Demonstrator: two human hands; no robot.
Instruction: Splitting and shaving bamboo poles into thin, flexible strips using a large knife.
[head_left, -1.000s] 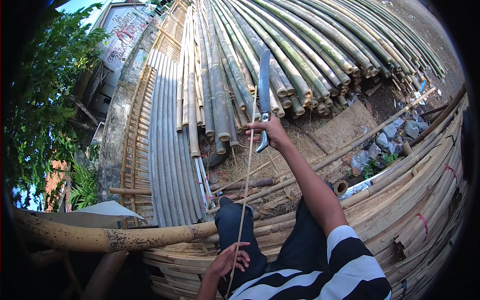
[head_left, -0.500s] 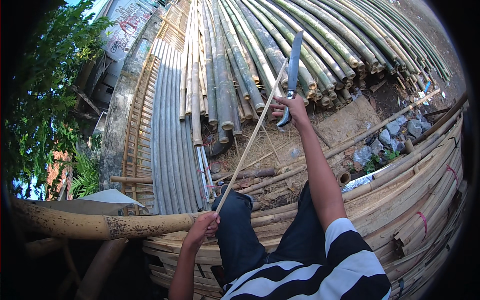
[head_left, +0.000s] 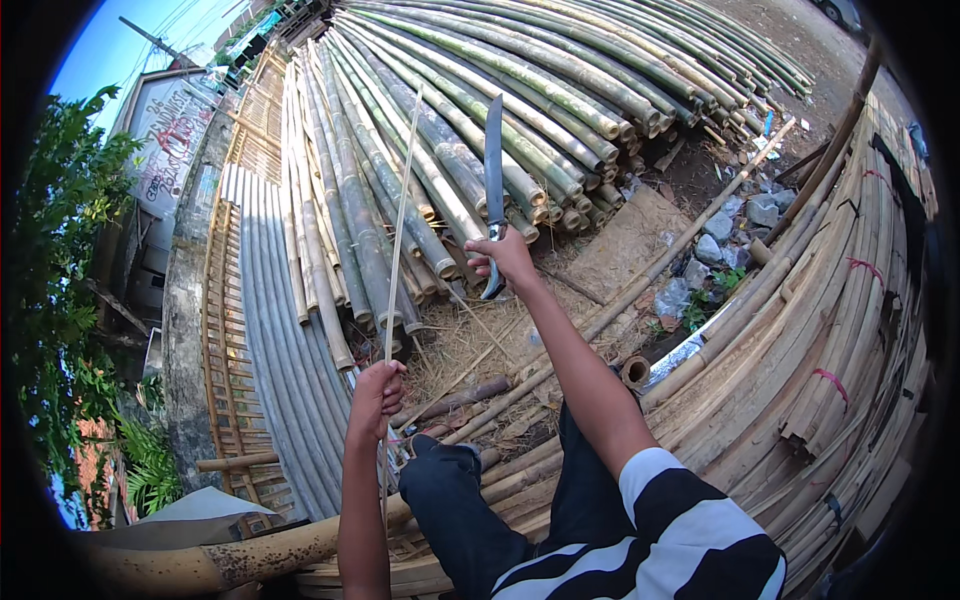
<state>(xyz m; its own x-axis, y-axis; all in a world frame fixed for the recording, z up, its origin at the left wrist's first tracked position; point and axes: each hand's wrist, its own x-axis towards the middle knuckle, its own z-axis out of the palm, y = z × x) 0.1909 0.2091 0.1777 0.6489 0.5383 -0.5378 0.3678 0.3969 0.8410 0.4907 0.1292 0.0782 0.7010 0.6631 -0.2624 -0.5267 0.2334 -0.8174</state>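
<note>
My left hand is closed around a thin pale bamboo strip, which stands nearly upright in the view, its far end in front of the bamboo poles and its lower end passing beside my left forearm. To the right of the strip, my right hand grips a machete by its handle. The broad dark blade points away from me, and the handle's curved butt shows below my fingers. Blade and strip are apart.
Long green bamboo poles lie stacked ahead. Bundled split bamboo fills the right side. A thick bamboo pole crosses at lower left. Corrugated sheets and a bamboo ladder-like frame stand at left. Grey rocks lie at right.
My left hand has moved up and slightly left, sliding along or shifting the strip, which is now more upright. My right hand with the machete appears lower and further left. The view has turned.
</note>
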